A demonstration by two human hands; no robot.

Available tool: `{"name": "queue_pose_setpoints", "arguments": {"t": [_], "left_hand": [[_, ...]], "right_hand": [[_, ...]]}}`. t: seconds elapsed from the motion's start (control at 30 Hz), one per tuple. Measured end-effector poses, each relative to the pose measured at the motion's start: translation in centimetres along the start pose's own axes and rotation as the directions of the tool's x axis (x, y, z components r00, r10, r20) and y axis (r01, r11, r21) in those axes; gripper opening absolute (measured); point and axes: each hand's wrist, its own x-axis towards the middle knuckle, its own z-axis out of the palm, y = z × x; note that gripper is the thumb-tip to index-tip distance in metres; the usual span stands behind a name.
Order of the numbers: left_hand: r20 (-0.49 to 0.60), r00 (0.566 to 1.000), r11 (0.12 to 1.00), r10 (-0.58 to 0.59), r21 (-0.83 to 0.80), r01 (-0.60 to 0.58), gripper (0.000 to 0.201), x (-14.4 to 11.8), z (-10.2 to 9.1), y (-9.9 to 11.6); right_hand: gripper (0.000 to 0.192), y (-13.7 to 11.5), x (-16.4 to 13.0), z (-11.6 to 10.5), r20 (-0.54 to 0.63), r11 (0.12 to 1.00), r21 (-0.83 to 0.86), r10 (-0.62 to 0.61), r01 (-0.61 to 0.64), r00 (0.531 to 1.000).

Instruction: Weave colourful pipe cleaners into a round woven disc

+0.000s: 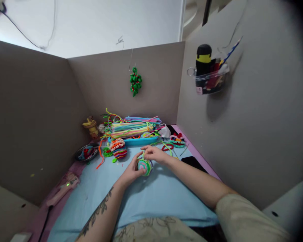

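Left hand [131, 172] cups the striped ball [144, 166] on the bench [156, 198]; right hand [154, 154] pinches its top; best keep that cradle steady, wraps snug.

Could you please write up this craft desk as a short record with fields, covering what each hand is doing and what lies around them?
Setting: light blue mat inside grey partition walls
Left hand: cups a small striped coil ball
Right hand: fingers pinch at the top of the ball
Behind the hands: blue tray piled with pipe cleaners
Left of the ball: a finished striped coil piece
Back wall: green beaded ornament hanging from a hook
Right wall: clear holder with a black bottle
Right of mat: dark phone, lying flat
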Motion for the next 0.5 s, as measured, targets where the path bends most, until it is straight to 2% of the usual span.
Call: {"name": "queue_pose_setpoints", "arguments": {"t": [0.13,0.2,0.33,0.4,0.5], "left_hand": [[0.067,0.998,1.000,0.014,0.005,-0.014,0.087,0.0,0.2,0.2],[0.095,0.995,1.000,0.009,0.010,-0.010,0.087,0.0,0.2,0.2],[0.061,0.998,0.999,-0.019,0.036,0.016,0.087,0.0,-0.2,-0.2],[-0.006,1.000,0.997,-0.022,0.069,0.022,0.088,0.1,-0.4,-0.5],[-0.148,0.989,0.994,-0.003,0.109,0.019,0.082,0.4,-0.8,-0.5]], "right_hand": [[0.034,0.4,0.0,-0.2,0.058,0.997,-0.078,0.015,-0.010,0.998],[0.036,0.3,-0.1,-0.3,0.123,0.993,-0.114,0.025,-0.011,0.992],[0.038,0.2,-0.2,-0.7,0.288,0.990,-0.144,0.030,0.012,0.957],[0.038,0.5,-0.1,-0.7,0.281,0.993,-0.120,0.023,0.011,0.959],[0.040,1.3,0.1,-0.4,0.142,0.998,-0.058,0.026,-0.018,0.990]]}}
